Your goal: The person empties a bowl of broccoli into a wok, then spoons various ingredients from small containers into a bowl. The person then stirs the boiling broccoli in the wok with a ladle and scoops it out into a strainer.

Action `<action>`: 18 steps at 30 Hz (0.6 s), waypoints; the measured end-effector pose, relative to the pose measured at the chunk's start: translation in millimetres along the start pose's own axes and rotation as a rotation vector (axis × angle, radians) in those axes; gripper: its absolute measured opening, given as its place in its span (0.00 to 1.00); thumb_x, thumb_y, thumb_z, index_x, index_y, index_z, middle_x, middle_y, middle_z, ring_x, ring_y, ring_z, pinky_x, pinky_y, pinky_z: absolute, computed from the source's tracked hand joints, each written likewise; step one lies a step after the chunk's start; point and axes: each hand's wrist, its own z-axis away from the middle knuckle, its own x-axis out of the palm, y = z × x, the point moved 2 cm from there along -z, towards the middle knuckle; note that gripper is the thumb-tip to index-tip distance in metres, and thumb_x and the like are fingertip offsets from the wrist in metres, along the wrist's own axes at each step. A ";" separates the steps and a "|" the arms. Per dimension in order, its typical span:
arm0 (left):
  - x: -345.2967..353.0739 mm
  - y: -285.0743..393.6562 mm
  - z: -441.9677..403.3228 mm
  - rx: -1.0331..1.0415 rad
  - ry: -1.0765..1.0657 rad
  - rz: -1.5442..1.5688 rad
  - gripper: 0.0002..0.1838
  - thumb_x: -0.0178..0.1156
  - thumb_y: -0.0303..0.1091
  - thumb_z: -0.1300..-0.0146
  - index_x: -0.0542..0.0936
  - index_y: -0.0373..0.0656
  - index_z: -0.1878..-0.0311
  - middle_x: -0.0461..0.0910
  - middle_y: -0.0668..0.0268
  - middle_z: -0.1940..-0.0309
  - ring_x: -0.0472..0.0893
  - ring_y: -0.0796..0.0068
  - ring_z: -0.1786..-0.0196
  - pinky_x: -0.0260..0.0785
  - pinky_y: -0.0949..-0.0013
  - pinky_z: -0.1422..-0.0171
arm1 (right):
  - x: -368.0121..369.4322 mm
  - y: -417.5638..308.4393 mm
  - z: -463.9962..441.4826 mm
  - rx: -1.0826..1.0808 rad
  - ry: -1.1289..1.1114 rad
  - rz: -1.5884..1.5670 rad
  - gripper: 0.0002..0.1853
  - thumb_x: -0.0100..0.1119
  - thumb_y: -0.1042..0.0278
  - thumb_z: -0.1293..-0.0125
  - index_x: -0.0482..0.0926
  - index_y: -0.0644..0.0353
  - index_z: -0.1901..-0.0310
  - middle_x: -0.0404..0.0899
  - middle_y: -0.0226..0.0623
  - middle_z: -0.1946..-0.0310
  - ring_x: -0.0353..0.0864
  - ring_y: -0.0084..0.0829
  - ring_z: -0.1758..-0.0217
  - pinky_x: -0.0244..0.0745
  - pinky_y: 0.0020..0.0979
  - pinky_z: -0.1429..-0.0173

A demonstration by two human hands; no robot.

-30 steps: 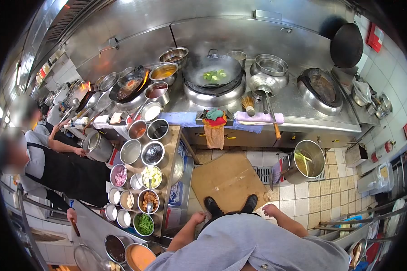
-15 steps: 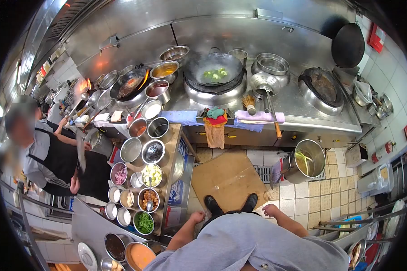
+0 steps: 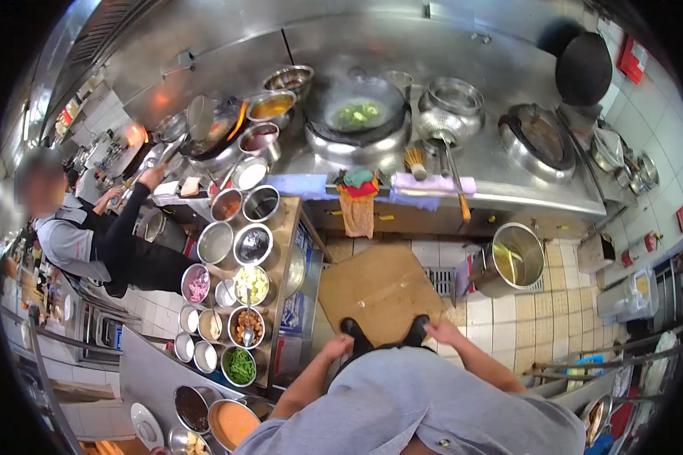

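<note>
My left hand (image 3: 338, 346) hangs in front of my body with its fingers curled, right of the bowl of chopped greens (image 3: 239, 367); whether it holds anything is too small to tell. Over my right shoe hangs my right hand (image 3: 442, 331), also curled, with nothing clearly visible in it. Both hands are apart from the stove. Ahead, green vegetables (image 3: 358, 114) lie in a steaming wok (image 3: 393, 121). A perforated ladle (image 3: 438, 125) and a bamboo brush (image 3: 415, 161) rest to the right of this wok.
At the left, a co-worker (image 3: 102, 243) reaches over another wok (image 3: 197, 145) with a ladle. Bowls of ingredients cover the side table (image 3: 287, 227). A large pot (image 3: 535, 260) stands at the right on the tiled floor, beside a brown mat (image 3: 372, 292).
Both my hands have risen and moved forward, my right hand also slightly left. The co-worker has stepped closer to the stove and swung an arm over the left wok.
</note>
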 end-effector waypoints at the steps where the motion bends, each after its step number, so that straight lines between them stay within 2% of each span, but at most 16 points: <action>1: 3.2 14.7 -5.0 0.045 -0.062 0.164 0.16 0.48 0.47 0.40 0.77 0.45 0.71 0.77 0.69 0.75 0.75 0.76 0.71 0.66 0.71 0.67 | -18.8 -31.6 -6.2 -0.007 -0.006 0.092 0.20 0.51 0.47 0.43 0.77 0.58 0.64 0.77 0.48 0.69 0.76 0.48 0.63 0.70 0.42 0.58; 2: 5.0 73.3 15.3 0.002 -0.049 0.252 0.14 0.49 0.46 0.39 0.74 0.47 0.72 0.73 0.73 0.78 0.71 0.81 0.73 0.62 0.76 0.70 | -17.7 -31.8 -20.9 -0.163 0.086 0.083 0.25 0.53 0.43 0.45 0.76 0.57 0.57 0.75 0.50 0.58 0.73 0.48 0.54 0.69 0.42 0.51; 3: 9.2 66.1 -7.9 0.050 -0.199 0.334 0.13 0.50 0.47 0.38 0.75 0.47 0.64 0.74 0.73 0.74 0.72 0.81 0.71 0.64 0.75 0.66 | -35.7 -60.0 -19.3 -0.199 0.200 0.264 0.33 0.55 0.38 0.48 0.71 0.55 0.47 0.67 0.49 0.46 0.65 0.49 0.43 0.64 0.42 0.43; 4: 14.1 104.2 6.0 -0.059 -0.234 0.565 0.19 0.47 0.50 0.36 0.73 0.47 0.51 0.76 0.70 0.65 0.74 0.78 0.62 0.66 0.74 0.58 | -72.3 -115.1 -9.2 -0.178 0.145 0.279 0.39 0.55 0.36 0.49 0.65 0.54 0.40 0.60 0.48 0.41 0.57 0.50 0.36 0.55 0.44 0.35; 5: 13.0 160.6 31.7 -0.047 -0.310 0.678 0.29 0.51 0.56 0.40 0.66 0.47 0.43 0.71 0.65 0.50 0.71 0.73 0.50 0.66 0.68 0.49 | -95.5 -150.7 -4.9 -0.273 0.163 0.345 0.41 0.56 0.35 0.51 0.62 0.51 0.38 0.58 0.46 0.39 0.53 0.48 0.34 0.52 0.48 0.34; 6: 14.2 195.0 41.6 0.039 -0.422 0.771 0.33 0.50 0.60 0.42 0.63 0.48 0.40 0.68 0.64 0.46 0.69 0.70 0.46 0.64 0.64 0.45 | -114.1 -182.1 -0.6 -0.420 0.261 0.420 0.44 0.60 0.37 0.55 0.59 0.47 0.37 0.55 0.44 0.37 0.48 0.47 0.32 0.48 0.55 0.34; 7: 16.4 218.6 45.6 0.132 -0.528 0.867 0.38 0.50 0.64 0.44 0.61 0.49 0.37 0.65 0.62 0.42 0.67 0.67 0.42 0.62 0.60 0.41 | -129.2 -211.0 5.1 -0.482 0.258 0.471 0.45 0.62 0.38 0.57 0.58 0.45 0.36 0.53 0.42 0.36 0.46 0.46 0.30 0.45 0.59 0.35; 9: 17.3 248.4 45.0 0.228 -0.807 1.137 0.40 0.51 0.64 0.45 0.59 0.47 0.36 0.60 0.61 0.38 0.63 0.66 0.38 0.59 0.58 0.38 | -151.1 -256.0 16.2 -0.618 0.242 0.554 0.47 0.66 0.40 0.61 0.57 0.41 0.36 0.49 0.38 0.34 0.42 0.44 0.29 0.39 0.65 0.36; 10: 17.3 261.2 54.0 0.217 -0.812 1.133 0.40 0.51 0.64 0.45 0.59 0.47 0.36 0.60 0.61 0.38 0.63 0.66 0.38 0.59 0.58 0.38 | -156.7 -272.0 21.6 -0.688 0.228 0.580 0.48 0.67 0.40 0.62 0.58 0.40 0.36 0.48 0.37 0.33 0.41 0.43 0.28 0.37 0.66 0.36; 12: 13.7 293.3 75.5 0.477 -0.806 1.107 0.45 0.55 0.65 0.48 0.55 0.48 0.34 0.55 0.61 0.35 0.58 0.64 0.34 0.55 0.58 0.34 | -162.9 -293.0 30.0 -0.709 0.196 0.640 0.49 0.66 0.40 0.62 0.56 0.40 0.35 0.46 0.36 0.32 0.41 0.41 0.28 0.37 0.66 0.36; 13: 10.4 297.6 81.3 0.475 -0.777 1.011 0.49 0.59 0.64 0.52 0.50 0.48 0.33 0.51 0.63 0.34 0.53 0.63 0.31 0.51 0.57 0.32 | -164.1 -300.2 33.8 -0.735 0.156 0.703 0.49 0.65 0.40 0.62 0.55 0.41 0.35 0.45 0.35 0.31 0.41 0.39 0.28 0.36 0.66 0.36; 14: 8.1 298.6 86.6 0.490 -0.746 0.937 0.49 0.59 0.64 0.52 0.50 0.48 0.33 0.51 0.63 0.34 0.53 0.63 0.31 0.51 0.57 0.32 | -165.3 -305.5 37.7 -0.734 0.156 0.704 0.49 0.65 0.40 0.62 0.55 0.41 0.35 0.45 0.35 0.31 0.41 0.39 0.28 0.36 0.66 0.36; 16: 5.3 303.2 102.9 0.554 -0.683 0.803 0.49 0.58 0.64 0.51 0.50 0.48 0.32 0.51 0.63 0.34 0.53 0.63 0.31 0.51 0.57 0.31 | -165.0 -314.5 48.2 -0.828 0.219 0.624 0.43 0.60 0.46 0.55 0.58 0.48 0.36 0.45 0.36 0.31 0.40 0.36 0.27 0.34 0.66 0.35; 17: 4.7 304.2 111.1 0.593 -0.651 0.743 0.49 0.58 0.64 0.51 0.50 0.48 0.32 0.51 0.63 0.34 0.53 0.63 0.31 0.51 0.57 0.31 | -161.6 -317.5 55.0 -0.843 0.260 0.688 0.37 0.52 0.51 0.48 0.57 0.53 0.35 0.45 0.35 0.31 0.38 0.33 0.27 0.34 0.63 0.34; 18: 4.0 305.1 120.0 0.648 -0.606 0.660 0.48 0.58 0.63 0.51 0.50 0.48 0.32 0.51 0.63 0.34 0.53 0.63 0.31 0.51 0.57 0.31 | -161.4 -323.3 63.5 -0.839 0.257 0.683 0.37 0.52 0.51 0.48 0.57 0.53 0.35 0.45 0.35 0.31 0.38 0.33 0.27 0.34 0.63 0.34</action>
